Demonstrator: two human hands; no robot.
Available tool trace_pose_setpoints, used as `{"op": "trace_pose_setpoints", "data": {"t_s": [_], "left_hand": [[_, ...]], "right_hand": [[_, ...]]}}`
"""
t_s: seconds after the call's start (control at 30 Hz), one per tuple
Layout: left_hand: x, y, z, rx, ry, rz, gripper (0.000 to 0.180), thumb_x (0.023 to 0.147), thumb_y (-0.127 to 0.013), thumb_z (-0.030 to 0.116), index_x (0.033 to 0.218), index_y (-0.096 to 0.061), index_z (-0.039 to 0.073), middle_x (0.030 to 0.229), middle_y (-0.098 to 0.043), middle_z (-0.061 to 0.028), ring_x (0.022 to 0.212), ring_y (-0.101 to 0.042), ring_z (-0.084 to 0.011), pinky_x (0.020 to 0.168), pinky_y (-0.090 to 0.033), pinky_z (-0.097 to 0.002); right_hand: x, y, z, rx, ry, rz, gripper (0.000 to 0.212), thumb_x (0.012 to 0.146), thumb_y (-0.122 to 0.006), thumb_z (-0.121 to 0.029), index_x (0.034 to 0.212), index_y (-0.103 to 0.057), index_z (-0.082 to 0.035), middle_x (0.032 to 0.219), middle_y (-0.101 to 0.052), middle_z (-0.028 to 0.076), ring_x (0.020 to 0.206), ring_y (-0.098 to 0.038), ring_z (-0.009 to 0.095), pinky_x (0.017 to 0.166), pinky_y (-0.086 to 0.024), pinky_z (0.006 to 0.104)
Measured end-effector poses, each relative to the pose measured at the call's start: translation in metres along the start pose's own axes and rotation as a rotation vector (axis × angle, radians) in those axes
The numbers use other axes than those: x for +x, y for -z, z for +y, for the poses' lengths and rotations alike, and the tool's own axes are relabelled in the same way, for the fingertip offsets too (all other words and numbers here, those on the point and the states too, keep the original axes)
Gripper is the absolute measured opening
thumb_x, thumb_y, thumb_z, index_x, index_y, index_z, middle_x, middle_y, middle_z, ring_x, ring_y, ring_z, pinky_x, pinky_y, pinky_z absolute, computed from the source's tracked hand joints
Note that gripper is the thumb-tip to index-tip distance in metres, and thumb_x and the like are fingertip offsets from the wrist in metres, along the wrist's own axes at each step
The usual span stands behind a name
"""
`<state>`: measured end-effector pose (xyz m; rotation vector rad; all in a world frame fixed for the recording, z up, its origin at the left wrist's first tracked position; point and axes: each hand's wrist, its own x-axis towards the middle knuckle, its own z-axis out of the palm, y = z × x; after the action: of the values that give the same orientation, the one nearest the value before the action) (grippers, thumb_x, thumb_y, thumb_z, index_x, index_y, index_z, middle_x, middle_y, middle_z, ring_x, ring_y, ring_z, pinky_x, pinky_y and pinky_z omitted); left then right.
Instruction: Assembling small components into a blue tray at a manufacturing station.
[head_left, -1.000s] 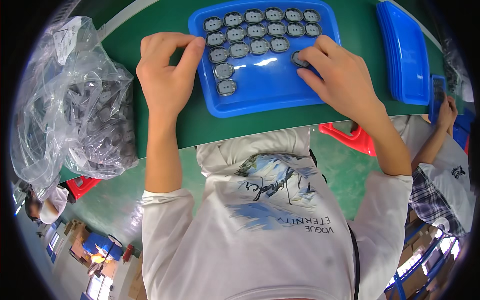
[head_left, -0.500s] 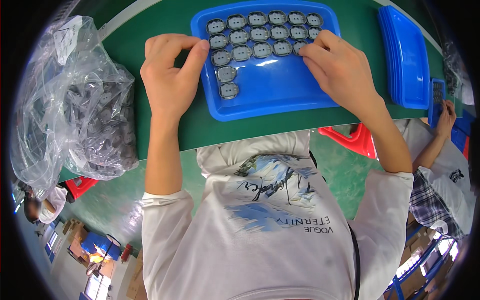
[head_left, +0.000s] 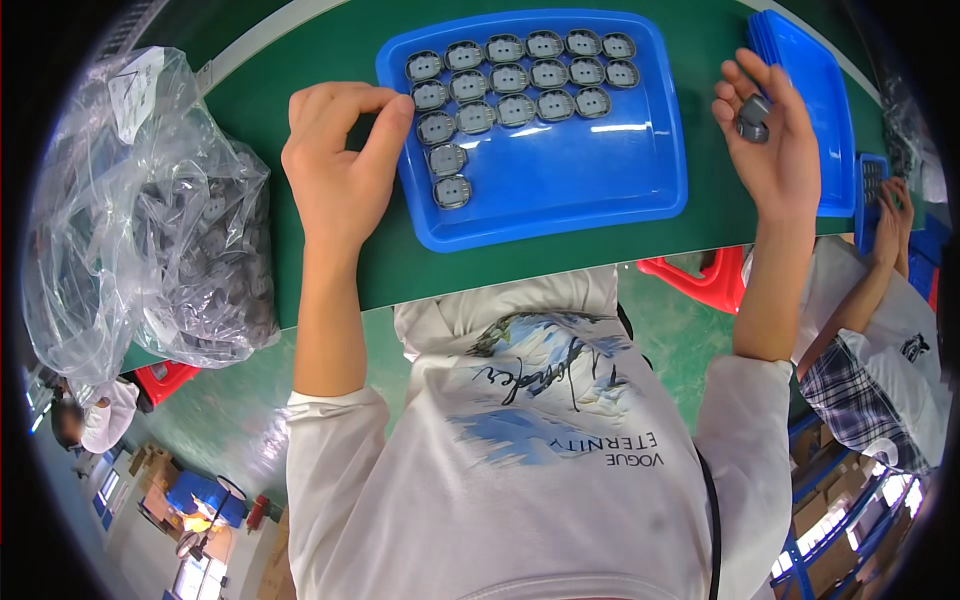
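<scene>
Ahead of me a blue tray (head_left: 560, 205) lies on the green table. Inside it, small grey plastic housings (head_left: 515, 110) with rounded corners stand in rows along the far side, and more run down the left edge. My left hand (head_left: 340, 150) is at the tray's left rim, thumb and forefinger closed together; whatever is between the tips is hidden. To the right of the tray my right hand (head_left: 770, 145) is turned palm up above the table. Its half-curled fingers cradle a few loose grey plastic parts (head_left: 753, 118).
On the left sits a clear plastic bag (head_left: 205, 250) full of grey parts. Stacked blue trays (head_left: 825, 130) stand at the right, partly behind my right hand. Farther right a co-worker's hand (head_left: 893, 205) is beside a smaller-looking tray (head_left: 870, 185). A red stool (head_left: 705, 280) shows below the table edge.
My right hand has left the housing at the right end of the third row, moved right and turned palm up, showing grey parts. My left hand has stayed by the rim.
</scene>
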<state>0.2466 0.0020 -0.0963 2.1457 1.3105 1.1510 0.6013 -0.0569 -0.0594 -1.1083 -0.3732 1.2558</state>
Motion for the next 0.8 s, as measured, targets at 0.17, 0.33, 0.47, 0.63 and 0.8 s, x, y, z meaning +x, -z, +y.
{"op": "trace_pose_setpoints", "data": {"t_s": [0.17,0.33,0.47,0.63,0.8], "left_hand": [[0.009,-0.001,0.017,0.137,-0.208,-0.038,0.009,0.076,-0.077,0.011,0.084,-0.074,0.008,0.086,-0.066,-0.0042,0.091,-0.057,-0.0254,0.080,-0.048,-0.0363],[0.034,-0.019,0.029,0.152,-0.347,-0.205,0.015,0.073,-0.078,0.010,0.087,-0.073,0.009,0.090,-0.063,-0.0053,0.099,-0.055,-0.0283,0.091,-0.044,-0.0406],[0.056,-0.054,0.005,-0.007,-0.621,-0.162,0.011,0.076,-0.074,0.011,0.086,-0.071,0.007,0.091,-0.060,-0.0074,0.097,-0.052,-0.0289,0.085,-0.044,-0.0393],[0.065,-0.040,0.045,0.175,-0.383,-0.419,0.014,0.075,-0.071,0.009,0.089,-0.069,0.004,0.089,-0.056,-0.0120,0.094,-0.050,-0.0324,0.087,-0.041,-0.0412],[0.067,-0.040,0.044,0.200,-0.348,-0.417,0.019,0.074,-0.072,0.008,0.093,-0.068,0.005,0.089,-0.054,-0.0125,0.093,-0.049,-0.0334,0.088,-0.041,-0.0419]], "right_hand": [[0.002,0.029,0.010,-0.321,0.026,-0.191,0.034,0.096,-0.058,-0.011,0.126,-0.055,0.005,0.117,-0.062,0.016,0.088,-0.058,0.017,0.073,-0.050,0.0271],[0.001,0.035,0.000,-0.425,0.015,-0.268,0.030,0.096,-0.056,-0.009,0.124,-0.056,0.003,0.118,-0.063,0.017,0.078,-0.058,0.014,0.064,-0.048,0.0244],[0.004,0.033,0.010,-0.382,-0.009,-0.305,0.027,0.095,-0.056,-0.006,0.120,-0.057,0.003,0.117,-0.064,0.017,0.073,-0.057,0.012,0.059,-0.046,0.0241],[-0.011,0.046,0.018,-0.490,0.085,-0.197,0.026,0.092,-0.059,-0.002,0.118,-0.057,0.002,0.112,-0.065,0.015,0.074,-0.057,0.011,0.061,-0.046,0.0249],[-0.030,0.031,0.016,-0.926,0.090,-0.030,0.020,0.090,-0.065,-0.003,0.109,-0.064,0.000,0.099,-0.064,0.008,0.076,-0.058,0.014,0.066,-0.047,0.0258]]}}
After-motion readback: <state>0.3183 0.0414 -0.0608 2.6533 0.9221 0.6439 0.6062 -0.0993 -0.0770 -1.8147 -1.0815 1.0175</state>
